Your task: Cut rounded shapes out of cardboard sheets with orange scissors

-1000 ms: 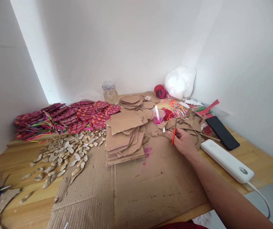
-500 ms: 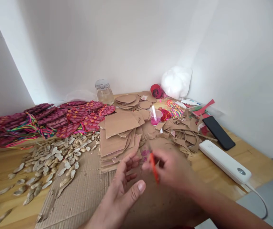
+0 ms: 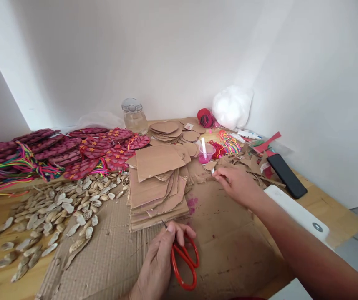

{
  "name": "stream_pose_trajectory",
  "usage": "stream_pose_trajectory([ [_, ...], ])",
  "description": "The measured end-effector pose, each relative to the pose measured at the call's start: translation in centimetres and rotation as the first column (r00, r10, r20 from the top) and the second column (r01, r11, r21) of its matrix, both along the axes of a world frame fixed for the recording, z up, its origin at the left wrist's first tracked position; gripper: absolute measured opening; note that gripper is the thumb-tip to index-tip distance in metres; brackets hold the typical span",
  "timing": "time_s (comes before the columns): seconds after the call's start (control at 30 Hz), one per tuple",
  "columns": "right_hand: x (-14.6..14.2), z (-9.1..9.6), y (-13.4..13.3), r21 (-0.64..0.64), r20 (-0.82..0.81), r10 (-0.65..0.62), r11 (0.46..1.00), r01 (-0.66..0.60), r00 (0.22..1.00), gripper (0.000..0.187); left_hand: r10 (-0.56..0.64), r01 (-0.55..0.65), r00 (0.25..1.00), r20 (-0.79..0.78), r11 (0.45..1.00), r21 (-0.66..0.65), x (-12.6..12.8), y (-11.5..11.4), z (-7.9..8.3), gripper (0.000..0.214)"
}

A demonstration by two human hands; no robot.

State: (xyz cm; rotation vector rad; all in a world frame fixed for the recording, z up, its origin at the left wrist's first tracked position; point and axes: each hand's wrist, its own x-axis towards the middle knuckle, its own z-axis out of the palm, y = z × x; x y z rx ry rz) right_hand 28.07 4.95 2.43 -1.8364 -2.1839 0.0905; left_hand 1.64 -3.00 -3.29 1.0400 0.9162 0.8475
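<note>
My left hand (image 3: 160, 260) is closed on a pair of red-handled scissors (image 3: 183, 260), blades pointing up-left toward the stack of cardboard sheets (image 3: 155, 183). My right hand (image 3: 240, 183) reaches to the right over the flat cardboard mat (image 3: 216, 233). Its fingers pinch something small at the edge of the pile of cardboard scraps (image 3: 244, 164); I cannot make out what. A small pink cup (image 3: 205, 153) with a white stick stands just beyond that hand.
Pale shells (image 3: 54, 212) lie scattered at the left, with red fabric pieces and coloured cords (image 3: 56, 154) behind them. At the back stand a glass jar (image 3: 133, 116), cardboard discs (image 3: 169, 130) and white stuffing (image 3: 232, 106). A black phone (image 3: 287, 175) and white power bank (image 3: 298, 212) lie right.
The scissors passed from my right hand to my left hand, which came into view. My right hand then moved back out to the scrap pile.
</note>
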Motion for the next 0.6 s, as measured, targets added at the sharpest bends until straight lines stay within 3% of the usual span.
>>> stream_pose_trajectory([
  [0.03,0.6,-0.6,0.7,0.021,0.029,-0.01,1.0,0.009,1.0,0.013,-0.022,0.021,1.0,0.007,1.0,0.006,0.0,0.0,0.1,0.045],
  [0.17,1.6,-3.1,2.0,0.024,0.092,-0.02,1.0,0.018,0.996,0.011,-0.109,0.109,0.994,0.006,0.993,0.033,0.0,0.1,0.3,0.046],
  [0.27,2.0,-3.5,1.6,0.006,0.1,-0.01,1.0,0.009,0.995,0.003,-0.151,0.151,0.988,0.009,0.988,0.023,-0.1,0.2,0.1,0.047],
  [0.37,3.5,-2.1,1.0,0.024,0.103,-0.073,0.997,0.07,0.992,0.005,-0.182,0.183,0.982,0.053,0.983,-0.011,-0.1,0.3,-0.1,0.046],
  [0.43,5.4,-0.7,1.0,0.083,0.121,-0.195,0.979,0.186,0.973,0.008,-0.193,0.194,0.98,0.056,0.981,-0.02,-0.1,0.4,-0.1,0.046],
  [0.53,8.2,1.1,1.3,0.216,0.158,-0.412,0.901,0.376,0.897,0.008,-0.198,0.198,0.98,0.017,0.98,0.001,-0.1,0.5,0.1,0.047],
  [0.6,9.0,1.5,1.7,0.292,0.173,-0.495,0.852,0.436,0.852,0.012,-0.198,0.198,0.98,0.009,0.98,-0.001,-0.1,0.5,0.3,0.048],
])
